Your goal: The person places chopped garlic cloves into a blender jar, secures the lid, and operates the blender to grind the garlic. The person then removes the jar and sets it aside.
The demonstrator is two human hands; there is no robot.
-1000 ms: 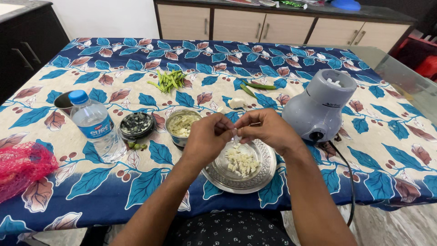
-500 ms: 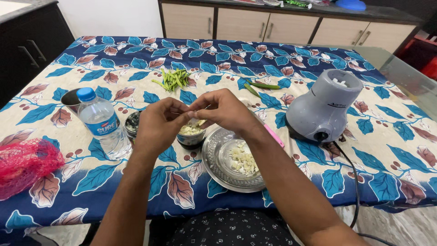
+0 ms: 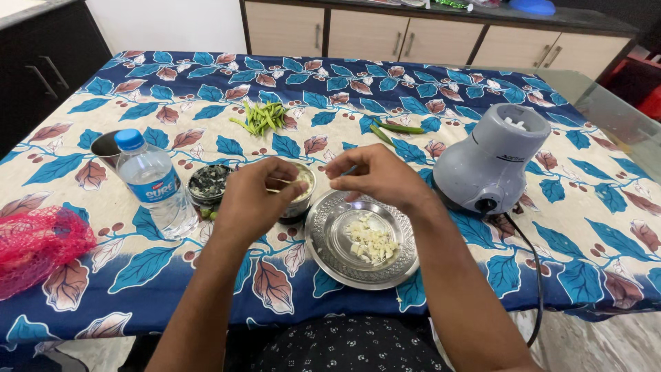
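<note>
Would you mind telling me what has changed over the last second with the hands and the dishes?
The hands have parted: a second ago they met above the steel plate, then shifted left over the small steel bowl. Now the left hand stays by that bowl, and the right hand has moved back above the plate. Whether either pinches anything is unclear. The water bottle, mixer base and green chillies stayed put.

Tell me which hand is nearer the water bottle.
Left. The left hand is just right of the bottle; the right hand is farther right, above the steel plate.
</note>
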